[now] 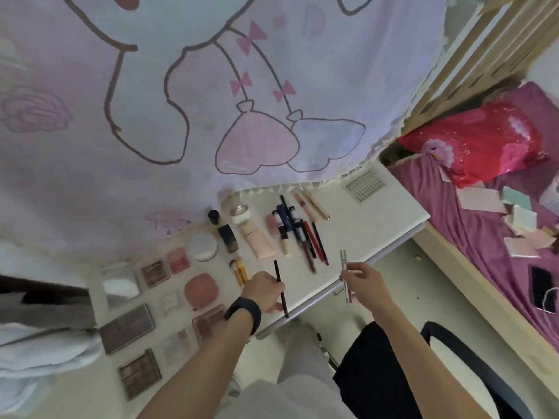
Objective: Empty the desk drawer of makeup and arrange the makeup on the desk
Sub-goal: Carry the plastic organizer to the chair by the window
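My left hand [266, 293], with a dark band on its wrist, grips a thin black pencil [277, 272] over the white desk's [363, 237] front edge. My right hand [361, 281] pinches a slim silver tube [344, 269] just off that edge. Laid out on the desk are several pencils and lip sticks [314, 243], a pink tube [261, 246], a white round compact [203, 245], a pink compact [200, 286], small brushes [239, 269] and several eyeshadow palettes [127, 328]. The drawer is not in view.
A pale printed curtain [181, 101] hangs behind the desk. A bed with a purple sheet [484, 225], a red pillow [478, 143] and a phone [543, 287] stands to the right. A black chair [472, 367] is at lower right, grey cloth [39, 328] at left.
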